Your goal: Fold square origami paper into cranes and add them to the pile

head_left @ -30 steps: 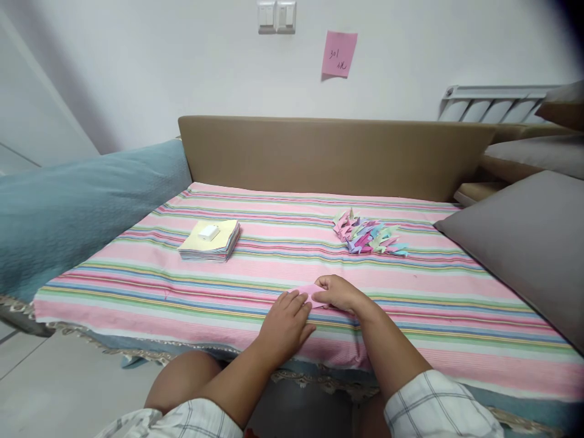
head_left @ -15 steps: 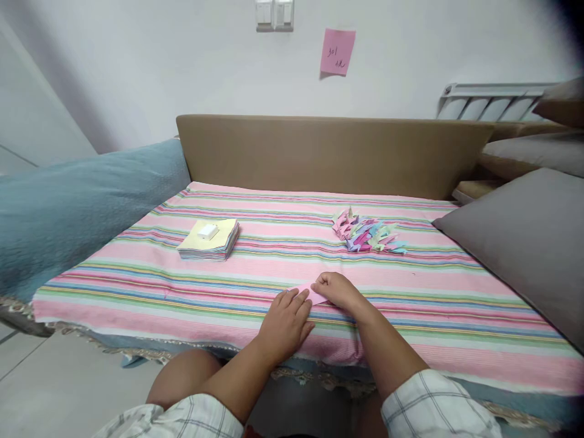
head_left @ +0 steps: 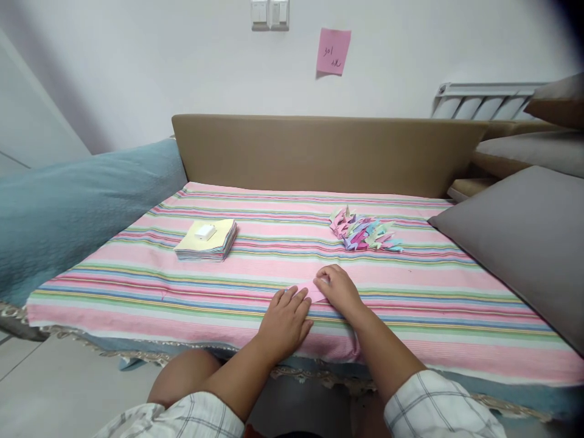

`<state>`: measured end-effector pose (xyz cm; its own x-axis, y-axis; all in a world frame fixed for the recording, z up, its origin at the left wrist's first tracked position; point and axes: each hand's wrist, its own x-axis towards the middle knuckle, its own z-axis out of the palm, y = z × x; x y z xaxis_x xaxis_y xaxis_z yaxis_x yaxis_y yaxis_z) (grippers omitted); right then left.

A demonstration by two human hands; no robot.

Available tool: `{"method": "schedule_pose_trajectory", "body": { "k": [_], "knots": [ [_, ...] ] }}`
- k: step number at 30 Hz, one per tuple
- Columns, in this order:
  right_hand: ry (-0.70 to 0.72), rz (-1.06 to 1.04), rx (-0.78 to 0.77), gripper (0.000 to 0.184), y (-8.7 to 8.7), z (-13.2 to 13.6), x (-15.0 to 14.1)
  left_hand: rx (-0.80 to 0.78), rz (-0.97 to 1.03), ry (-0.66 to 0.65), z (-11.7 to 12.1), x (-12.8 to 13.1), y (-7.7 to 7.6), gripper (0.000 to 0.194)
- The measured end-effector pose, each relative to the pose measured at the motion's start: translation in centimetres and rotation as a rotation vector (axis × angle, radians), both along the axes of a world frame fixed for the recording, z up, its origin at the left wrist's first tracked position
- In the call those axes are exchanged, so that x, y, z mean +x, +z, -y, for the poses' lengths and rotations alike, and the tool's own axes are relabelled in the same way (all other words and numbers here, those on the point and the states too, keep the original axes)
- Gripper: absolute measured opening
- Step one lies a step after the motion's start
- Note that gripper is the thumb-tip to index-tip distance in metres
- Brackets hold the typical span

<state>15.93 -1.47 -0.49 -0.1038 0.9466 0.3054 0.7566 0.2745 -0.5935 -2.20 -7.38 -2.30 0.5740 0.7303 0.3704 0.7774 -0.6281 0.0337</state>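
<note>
where the pink paper (head_left: 316, 295) lies: on the striped cloth (head_left: 269, 267), partly covered by the left hand (head_left: 283, 322).
left hand: grip unclenched, fingers extended over the paper, nothing clasped.
right hand (head_left: 340, 292): fingers curled at the paper's right end; whether the grip pinches it, cannot tell.
paper stack (head_left: 205, 248): farther back, to the left, white box (head_left: 205, 232) on top.
folded paper pieces (head_left: 365, 233): heaped beyond the right hand.

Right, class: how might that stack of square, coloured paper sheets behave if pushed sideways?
The stack of square, coloured paper sheets would probably shear, as separate layers show along its edges. The small, white, box-shaped object on top may slide, since no fastening is visible. Tipping seems unlikely: the stack sits low and broad.
</note>
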Motion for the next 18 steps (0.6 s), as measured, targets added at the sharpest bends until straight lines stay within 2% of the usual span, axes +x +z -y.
{"method": "schedule_pose_trajectory", "body": {
  "k": [2,5,9,15,18],
  "knots": [
    [0.083,-0.017,0.053,0.008,0.0,0.4,0.8,-0.012,0.006,-0.002,0.0,0.0,0.1,0.040],
    [0.186,-0.008,0.036,0.008,0.0,1.3,2.0,-0.041,0.027,-0.015,-0.1,0.0,0.3,0.040],
    [0.206,0.040,0.027,0.008,-0.5,2.1,2.7,-0.095,0.065,-0.015,-0.2,0.1,0.9,0.038],
    [0.286,0.116,0.178,0.013,-1.1,2.2,2.4,-0.166,0.131,-0.003,-0.6,0.2,1.7,0.034],
    [0.348,0.120,0.185,0.022,-1.4,2.3,2.2,-0.182,0.167,0.012,-1.2,0.2,1.9,0.026]
  ]
}}
